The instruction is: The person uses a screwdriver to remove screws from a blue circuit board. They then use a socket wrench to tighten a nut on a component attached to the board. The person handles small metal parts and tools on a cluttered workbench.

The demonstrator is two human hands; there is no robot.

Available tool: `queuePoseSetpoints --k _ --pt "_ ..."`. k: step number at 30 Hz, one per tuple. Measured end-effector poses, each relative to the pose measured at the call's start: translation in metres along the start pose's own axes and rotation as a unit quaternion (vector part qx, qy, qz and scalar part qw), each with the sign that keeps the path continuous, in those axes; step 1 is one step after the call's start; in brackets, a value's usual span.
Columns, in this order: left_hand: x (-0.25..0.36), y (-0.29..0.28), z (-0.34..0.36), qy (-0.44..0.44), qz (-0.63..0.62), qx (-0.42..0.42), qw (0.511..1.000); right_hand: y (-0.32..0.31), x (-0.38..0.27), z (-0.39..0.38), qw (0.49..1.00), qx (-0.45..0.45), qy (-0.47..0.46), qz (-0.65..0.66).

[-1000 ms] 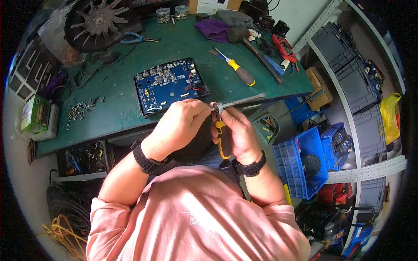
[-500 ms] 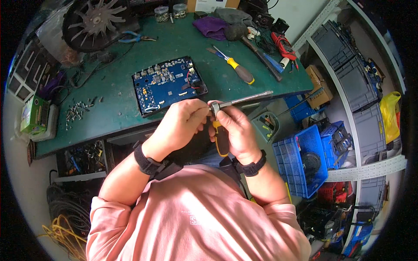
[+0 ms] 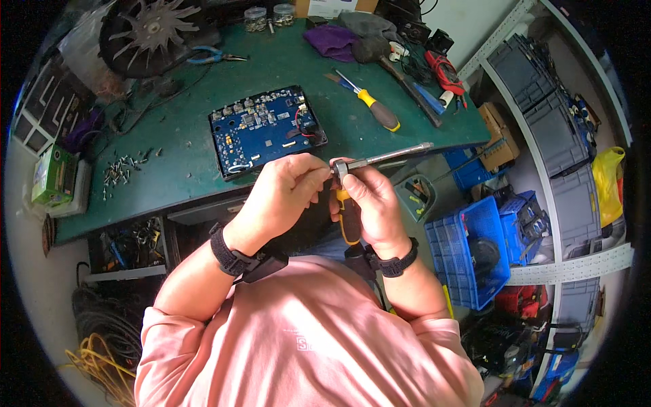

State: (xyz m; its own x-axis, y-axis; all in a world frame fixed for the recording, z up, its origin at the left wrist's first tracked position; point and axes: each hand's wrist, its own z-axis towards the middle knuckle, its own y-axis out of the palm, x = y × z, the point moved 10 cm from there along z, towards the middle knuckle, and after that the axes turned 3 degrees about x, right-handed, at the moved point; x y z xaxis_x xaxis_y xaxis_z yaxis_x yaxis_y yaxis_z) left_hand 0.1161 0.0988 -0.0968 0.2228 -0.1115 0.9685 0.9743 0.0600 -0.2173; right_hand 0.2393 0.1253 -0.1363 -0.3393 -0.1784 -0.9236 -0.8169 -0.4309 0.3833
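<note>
My right hand (image 3: 376, 203) is wrapped round a ratchet wrench (image 3: 350, 224) with a yellow and black handle that points down toward my body. From the ratchet's head a long metal extension bar (image 3: 395, 154) sticks out to the right. My left hand (image 3: 283, 190) is closed in a pinch at the left side of that head. Whatever its fingertips hold there is too small and covered to make out. Just beyond both hands, a blue circuit board (image 3: 268, 127) lies in a black housing on the green workbench (image 3: 183, 159).
Loose screws (image 3: 122, 169) lie at the bench's left. Toward the right are a yellow-handled screwdriver (image 3: 378, 112) and a hammer (image 3: 413, 91); pliers (image 3: 215, 55) rest near a fan (image 3: 152, 30). Blue crates (image 3: 468, 251) and a shelf rack (image 3: 542, 142) stand right of me.
The hands and ratchet stay almost in place, with only a slight shift of the fingers at the ratchet head. The whole view has moved a little.
</note>
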Motion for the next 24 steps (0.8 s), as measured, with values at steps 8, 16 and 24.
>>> queuePoseSetpoints --k 8,16,24 --pt "-0.012 -0.137 -0.065 0.109 0.24 0.396 0.88 -0.009 -0.023 0.035 0.985 0.003 -0.033 -0.168" --pt "-0.041 -0.129 -0.068 0.111 0.342 0.338 0.87 0.003 -0.014 0.077 0.936 0.011 -0.04 -0.348" --pt "-0.042 -0.126 -0.045 0.132 0.351 0.273 0.886 0.012 -0.01 0.087 0.904 0.014 -0.036 -0.426"
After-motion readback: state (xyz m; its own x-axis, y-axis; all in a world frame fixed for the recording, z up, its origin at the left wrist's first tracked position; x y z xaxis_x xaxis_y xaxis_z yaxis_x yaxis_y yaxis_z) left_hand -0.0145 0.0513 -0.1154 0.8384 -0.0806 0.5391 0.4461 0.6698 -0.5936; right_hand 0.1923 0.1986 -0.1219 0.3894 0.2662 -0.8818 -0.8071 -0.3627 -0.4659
